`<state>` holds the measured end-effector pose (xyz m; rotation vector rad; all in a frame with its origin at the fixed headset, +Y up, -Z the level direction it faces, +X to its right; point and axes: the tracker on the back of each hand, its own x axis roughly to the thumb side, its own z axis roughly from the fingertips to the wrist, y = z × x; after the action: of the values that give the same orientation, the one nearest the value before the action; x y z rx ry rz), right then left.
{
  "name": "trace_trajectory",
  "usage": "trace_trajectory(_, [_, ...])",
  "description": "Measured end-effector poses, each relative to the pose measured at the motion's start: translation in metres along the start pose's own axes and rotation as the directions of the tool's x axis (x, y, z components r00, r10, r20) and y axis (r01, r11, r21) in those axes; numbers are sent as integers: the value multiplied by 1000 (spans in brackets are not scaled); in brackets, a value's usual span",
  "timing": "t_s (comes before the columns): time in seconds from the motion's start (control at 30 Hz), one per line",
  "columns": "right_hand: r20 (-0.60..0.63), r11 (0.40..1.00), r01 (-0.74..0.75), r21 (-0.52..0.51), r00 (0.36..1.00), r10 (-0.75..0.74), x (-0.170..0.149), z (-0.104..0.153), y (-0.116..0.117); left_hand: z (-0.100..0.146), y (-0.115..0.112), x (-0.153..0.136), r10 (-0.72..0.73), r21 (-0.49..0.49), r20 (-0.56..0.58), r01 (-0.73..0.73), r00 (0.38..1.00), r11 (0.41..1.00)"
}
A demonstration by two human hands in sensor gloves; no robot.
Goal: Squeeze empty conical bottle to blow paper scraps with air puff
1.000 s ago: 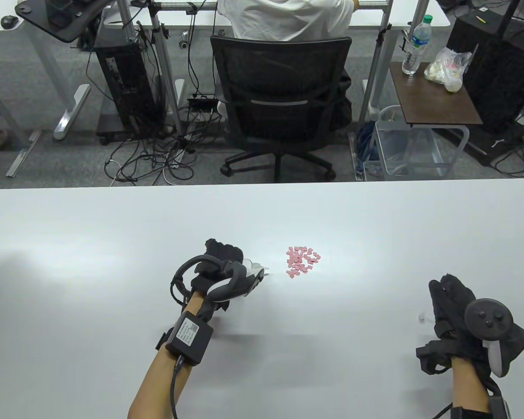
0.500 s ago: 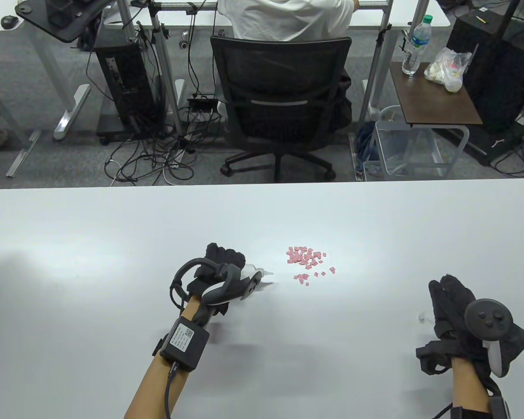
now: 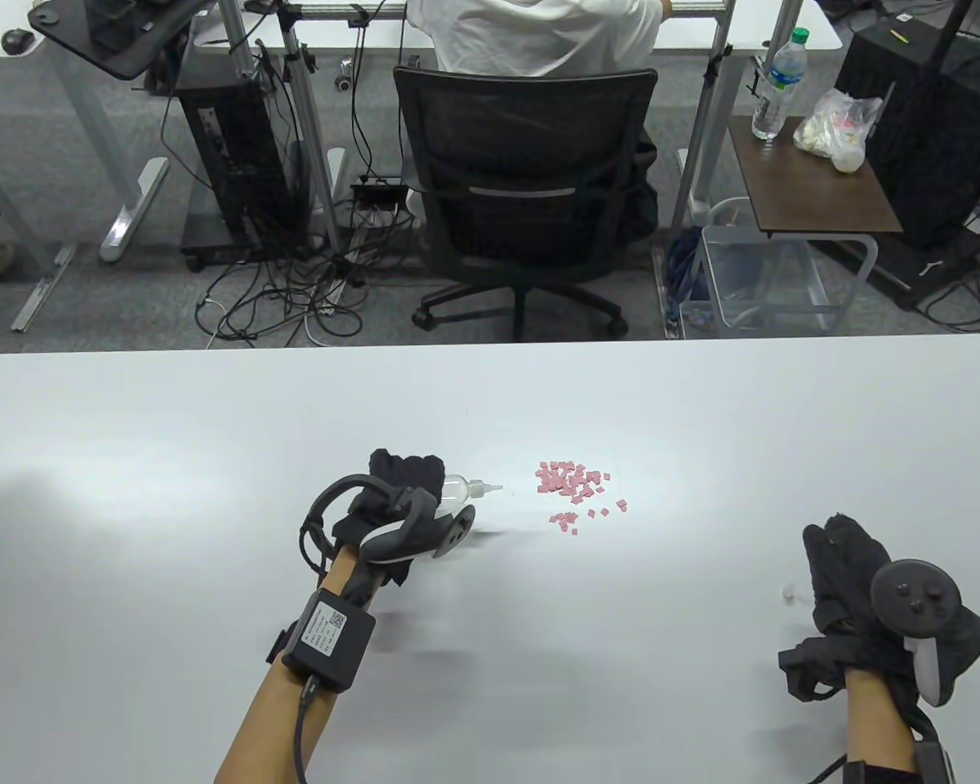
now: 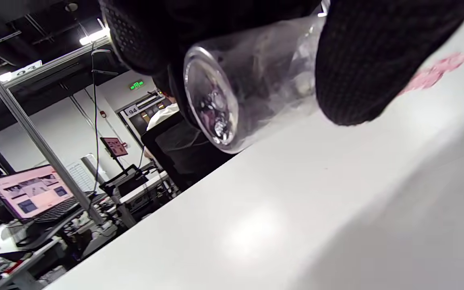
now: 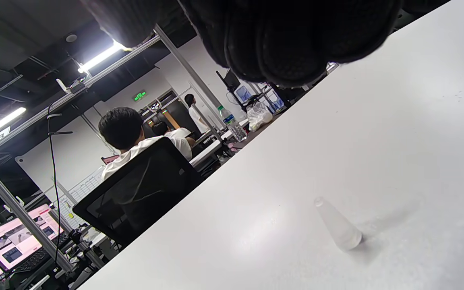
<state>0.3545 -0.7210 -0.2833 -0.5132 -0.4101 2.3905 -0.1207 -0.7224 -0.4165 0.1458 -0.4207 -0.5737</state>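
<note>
We see the left hand (image 3: 400, 482) gripping the clear conical bottle (image 3: 457, 487) on its side, nozzle aimed at the pink paper scraps (image 3: 576, 490) lying just beyond on the table (image 3: 212, 457) (a few lie loose beside the heap). The right hand (image 3: 857, 588) rests well apart, holding nothing, a small clear cap (image 5: 338, 225) just beside it.

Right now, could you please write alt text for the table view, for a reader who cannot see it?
A gloved left hand holds a clear bottle on its side above a white table, nozzle pointing toward pink paper scraps. The gloved right hand rests near the table's right edge, beside a small clear cap.
</note>
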Motion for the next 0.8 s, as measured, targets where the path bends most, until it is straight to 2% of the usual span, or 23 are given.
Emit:
trace_trajectory(0.23, [7, 1000, 1, 4, 1000, -1, 0, 0, 1, -20, -6, 2, -77, -34, -60, 75, 995, 997])
trace_trajectory(0.3, [0, 1000, 1, 5, 1000, -1, -1, -1, 1, -23, -7, 5, -96, -12, -65, 95, 993, 995])
trace_trajectory(0.37, [-5, 1000, 7, 4, 1000, -7, -2, -1, 0, -24, -6, 6, -77, -6, -55, 76, 996, 997])
trace_trajectory(0.4, [-6, 1000, 12, 3, 1000, -11, -3, -1, 0, -22, -5, 6, -61, 55, -52, 63, 997, 997])
trace_trajectory(0.47, [-8, 1000, 12, -2, 1000, -12, -3, -1, -1, -21, -7, 6, -48, 28, -38, 49, 998, 998])
trace_trajectory(0.53, [-7, 1000, 13, -3, 1000, -13, -3, -1, -1, -19, -8, 4, -50, 60, -54, 53, 997, 997])
trace_trajectory(0.6, [-7, 1000, 17, -3, 1000, -17, -3, -1, -1, -20, -11, 1, 18, 7, -42, -18, 999, 1000])
trace_trajectory(0.67, [-4, 1000, 18, 2, 1000, -18, -3, -1, -1, -20, -13, 3, -18, -3, -54, 18, 998, 1000])
trace_trajectory(0.73, [2, 1000, 19, 1, 1000, -19, -3, -1, -1, -20, -14, 6, -76, 19, -28, 77, 997, 997])
trace_trajectory(0.77, [4, 1000, 19, 1, 1000, -19, -3, -1, -1, -21, -14, 5, -60, 55, -36, 62, 998, 997])
trace_trajectory(0.8, [4, 1000, 18, -1, 1000, -18, -3, -1, -1, -21, -14, 4, -24, 39, -43, 25, 999, 999])
